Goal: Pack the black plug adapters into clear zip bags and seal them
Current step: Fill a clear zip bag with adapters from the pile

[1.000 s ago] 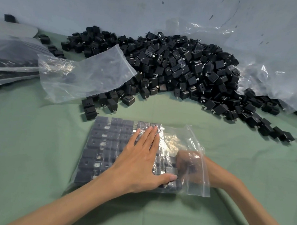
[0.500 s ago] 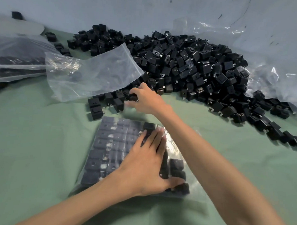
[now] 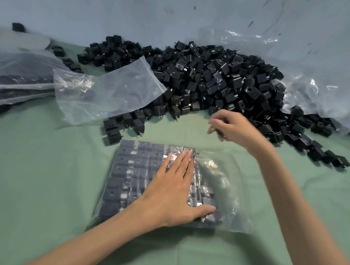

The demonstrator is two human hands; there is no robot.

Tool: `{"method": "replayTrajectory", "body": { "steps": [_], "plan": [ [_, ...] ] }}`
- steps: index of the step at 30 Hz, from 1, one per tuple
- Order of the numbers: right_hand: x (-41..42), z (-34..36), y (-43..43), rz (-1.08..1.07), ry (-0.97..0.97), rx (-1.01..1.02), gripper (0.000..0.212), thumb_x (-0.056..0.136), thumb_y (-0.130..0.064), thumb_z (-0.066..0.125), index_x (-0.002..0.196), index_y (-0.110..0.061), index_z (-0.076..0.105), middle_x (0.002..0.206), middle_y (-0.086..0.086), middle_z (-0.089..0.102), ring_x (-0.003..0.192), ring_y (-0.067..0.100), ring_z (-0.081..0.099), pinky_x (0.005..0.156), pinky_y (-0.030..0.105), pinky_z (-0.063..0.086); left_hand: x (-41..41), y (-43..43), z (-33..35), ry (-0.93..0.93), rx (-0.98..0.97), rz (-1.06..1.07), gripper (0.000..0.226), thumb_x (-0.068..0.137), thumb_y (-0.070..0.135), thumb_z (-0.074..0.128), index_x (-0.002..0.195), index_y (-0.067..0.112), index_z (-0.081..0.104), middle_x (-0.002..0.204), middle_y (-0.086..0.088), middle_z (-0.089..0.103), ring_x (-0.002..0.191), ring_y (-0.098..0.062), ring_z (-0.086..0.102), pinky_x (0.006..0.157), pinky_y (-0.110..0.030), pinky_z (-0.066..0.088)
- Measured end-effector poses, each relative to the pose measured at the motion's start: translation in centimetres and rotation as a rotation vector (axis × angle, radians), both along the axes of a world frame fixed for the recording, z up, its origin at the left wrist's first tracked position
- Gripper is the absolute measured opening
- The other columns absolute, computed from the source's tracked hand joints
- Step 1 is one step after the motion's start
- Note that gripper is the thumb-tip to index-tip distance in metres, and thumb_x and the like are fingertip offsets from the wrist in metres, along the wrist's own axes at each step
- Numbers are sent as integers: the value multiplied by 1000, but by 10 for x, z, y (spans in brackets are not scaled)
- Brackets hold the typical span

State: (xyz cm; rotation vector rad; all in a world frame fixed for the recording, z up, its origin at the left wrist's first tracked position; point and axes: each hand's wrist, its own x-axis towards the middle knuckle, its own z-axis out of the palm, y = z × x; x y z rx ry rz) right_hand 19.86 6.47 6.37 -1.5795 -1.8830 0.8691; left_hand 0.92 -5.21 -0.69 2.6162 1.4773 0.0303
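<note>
A clear zip bag [image 3: 229, 195] lies flat on the green cloth, its left part filled with neat rows of black plug adapters [image 3: 133, 170]. My left hand [image 3: 174, 189] presses flat on top of the bag, fingers straight and thumb spread. Above the bag's far right corner, my right hand [image 3: 235, 128] hovers blurred at the near edge of the big loose pile of adapters [image 3: 221, 80]. Its fingers are curled round a small dark adapter [image 3: 218, 133]. The bag's right side holds no adapters.
An empty clear zip bag [image 3: 112, 94] lies crumpled at the pile's left edge. Filled bags [image 3: 17, 83] are stacked at the far left. Clear plastic sheeting [image 3: 314, 81] covers the right and the back wall. Stray adapters [image 3: 328, 157] trail off to the right on the green cloth [image 3: 39, 177].
My right hand came out of the bag, reached to the adapters at the pile's near left edge, then swung right with its fingers curled. My left hand stayed flat on the bag.
</note>
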Motion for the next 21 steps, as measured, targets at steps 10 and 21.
{"method": "replayTrajectory", "body": {
  "steps": [10,21],
  "plan": [
    [69,-46,-102,140,110,-295,24,83,-22,67,106,-20,72,96,-7,74,73,6,68,64,20,53,0,0,1,27,-29,-4,111,69,92,-2,142,14,-30,149,-4,-40,134,-13,-41,113,-41,-24],
    [25,-75,-98,178,247,-127,35,87,-27,66,117,-46,64,118,-15,67,107,8,65,93,30,53,-1,0,-2,-8,-22,3,110,72,90,3,146,14,-25,151,-2,-37,135,-10,-40,116,-42,-17]
  ]
}}
